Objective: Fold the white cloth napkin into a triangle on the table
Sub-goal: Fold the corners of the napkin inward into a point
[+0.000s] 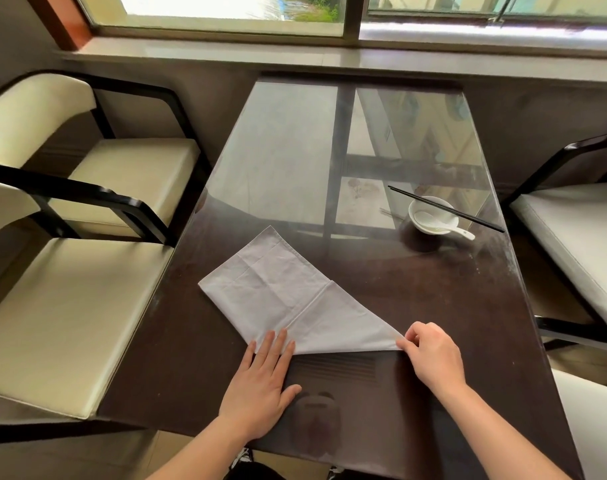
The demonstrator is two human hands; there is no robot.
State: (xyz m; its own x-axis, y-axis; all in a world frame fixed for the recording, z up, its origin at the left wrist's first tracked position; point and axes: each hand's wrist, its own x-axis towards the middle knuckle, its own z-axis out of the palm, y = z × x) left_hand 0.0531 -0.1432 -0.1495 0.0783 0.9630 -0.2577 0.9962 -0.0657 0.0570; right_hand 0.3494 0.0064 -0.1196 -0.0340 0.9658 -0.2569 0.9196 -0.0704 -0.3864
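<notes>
The white cloth napkin (281, 289) lies flat on the dark glass-topped table (416, 306), partly folded, with a hemmed edge running across it and a pointed corner at the right. My left hand (260, 379) rests flat with spread fingers, its fingertips pressing the napkin's near edge. My right hand (433, 355) pinches the napkin's right corner between thumb and fingers, low against the table.
A white bowl (433, 216) with a white spoon (447, 226) in it and black chopsticks (444, 207) across its rim stands at the right of the table. Cream-cushioned chairs (87, 306) flank the table on both sides. A window sill lies beyond the far end.
</notes>
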